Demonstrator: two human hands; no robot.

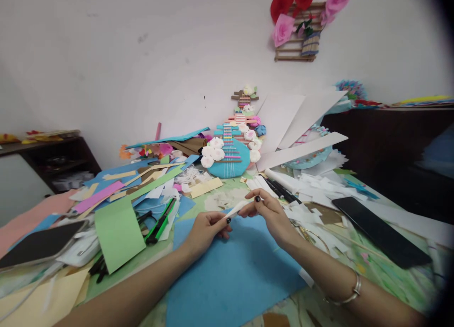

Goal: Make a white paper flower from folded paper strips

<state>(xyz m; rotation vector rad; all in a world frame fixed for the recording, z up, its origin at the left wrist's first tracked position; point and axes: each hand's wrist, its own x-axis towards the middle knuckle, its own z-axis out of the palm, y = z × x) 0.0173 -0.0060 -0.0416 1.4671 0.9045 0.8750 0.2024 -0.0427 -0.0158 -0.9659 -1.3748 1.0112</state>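
Both my hands meet over a blue paper sheet (230, 275) on the table. My left hand (207, 227) and my right hand (267, 210) pinch the two ends of a small white paper strip (238, 208), which is rolled or folded between the fingertips. The fingers of both hands are closed on it. A silver bangle (349, 294) sits on my right wrist.
Paper scraps cover the table. A folded green card (118, 232), a green utility knife (161, 221) and a phone (39, 244) lie on the left. A dark phone (381, 230) and white scraps (319, 185) lie on the right. A blue paper guitar craft (229, 154) leans on the wall.
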